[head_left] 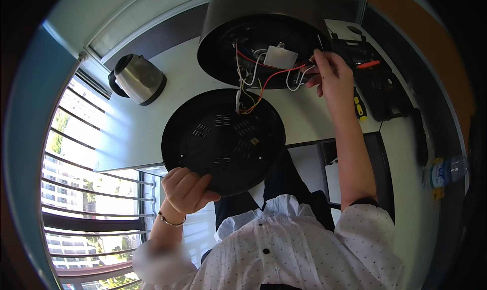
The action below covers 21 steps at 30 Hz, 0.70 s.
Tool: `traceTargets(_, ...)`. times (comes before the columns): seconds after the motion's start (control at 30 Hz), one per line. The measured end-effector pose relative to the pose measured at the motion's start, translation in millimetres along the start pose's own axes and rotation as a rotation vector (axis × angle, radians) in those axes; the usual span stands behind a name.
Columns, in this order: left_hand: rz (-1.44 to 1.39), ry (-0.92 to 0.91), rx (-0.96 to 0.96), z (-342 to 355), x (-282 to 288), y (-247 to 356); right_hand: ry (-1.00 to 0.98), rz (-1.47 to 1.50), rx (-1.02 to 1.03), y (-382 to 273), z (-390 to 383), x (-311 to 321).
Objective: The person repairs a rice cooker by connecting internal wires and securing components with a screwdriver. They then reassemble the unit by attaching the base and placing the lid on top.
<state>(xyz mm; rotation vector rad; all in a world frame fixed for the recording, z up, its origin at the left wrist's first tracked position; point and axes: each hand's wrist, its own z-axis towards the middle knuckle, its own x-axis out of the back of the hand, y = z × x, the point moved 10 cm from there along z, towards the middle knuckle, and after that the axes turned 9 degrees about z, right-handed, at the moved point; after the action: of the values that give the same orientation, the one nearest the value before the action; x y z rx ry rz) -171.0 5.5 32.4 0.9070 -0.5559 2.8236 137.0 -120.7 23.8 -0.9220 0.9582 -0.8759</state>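
Observation:
A dark, pot-shaped electric cooker (264,8) lies tipped on the table, its open underside toward me. Red, white and yellow wires (269,82) run from inside it to the black round base cover (213,155), which has vent slots. My left hand (185,188) is closed on the cover's near left edge, holding it partly past the table's edge. At the right of the opening, my right hand (332,77) pinches a wire where red and white wires meet. Its fingers partly hide that end. Inside the cooker sits a pale metal plate (280,57).
A steel kettle (139,79) stands at the left by the barred window. On the right lie an open black tool case (383,89), a red-handled tool (368,64) and a yellow-and-black tool (359,106). A plastic bottle (449,172) is at the far right.

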Motion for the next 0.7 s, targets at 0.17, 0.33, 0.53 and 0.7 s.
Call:
traceTargets(0.17,-0.007,-0.047,0.027,-18.4,-12.7,0.5,-0.014,0.325,-0.074,20.4,1.2,-4.3)
traceTargets(0.33,-0.009,-0.042,0.054,-34.2,-21.2,2.0,-0.025,0.343,-0.042,29.0,-1.9,-10.4)
traceTargets(0.53,-0.030,-0.043,0.088,-47.0,-25.9,-1.2,-0.033,0.206,0.031,23.9,-0.2,-17.0)
traceTargets(0.7,-0.154,-0.041,0.179,-43.2,-21.4,-15.9,-0.136,0.162,0.085,18.8,3.2,-25.9)
